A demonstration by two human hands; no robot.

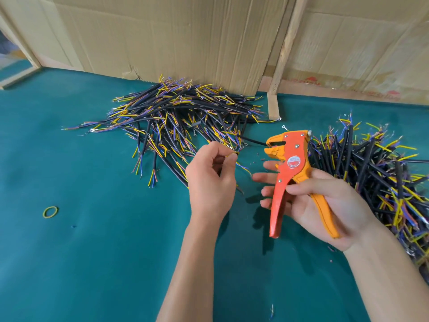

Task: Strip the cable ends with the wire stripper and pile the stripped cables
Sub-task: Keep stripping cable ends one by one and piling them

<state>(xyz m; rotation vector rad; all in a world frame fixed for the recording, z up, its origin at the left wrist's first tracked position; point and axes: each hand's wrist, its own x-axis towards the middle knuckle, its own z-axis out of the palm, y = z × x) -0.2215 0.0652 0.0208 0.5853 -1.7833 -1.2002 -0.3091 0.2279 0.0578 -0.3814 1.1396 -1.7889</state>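
My right hand [320,201] holds an orange and red wire stripper [292,173] upright, thumb across its red handle, the fingers stretched out behind it, jaws pointing left. My left hand [209,175] pinches the coloured wire end of a short cable [241,164] between thumb and forefinger, just left of the stripper's jaws. One pile of black cables with yellow, blue and brown ends [176,117] lies behind my left hand. A second such pile [376,173] lies to the right, behind my right hand.
Everything rests on a teal cloth-covered table [104,252]. A cardboard wall [176,36] and a wooden strip [285,47] stand at the back. A yellow-green rubber band [50,211] lies at the left. Small bits of insulation [332,252] are scattered near my right wrist.
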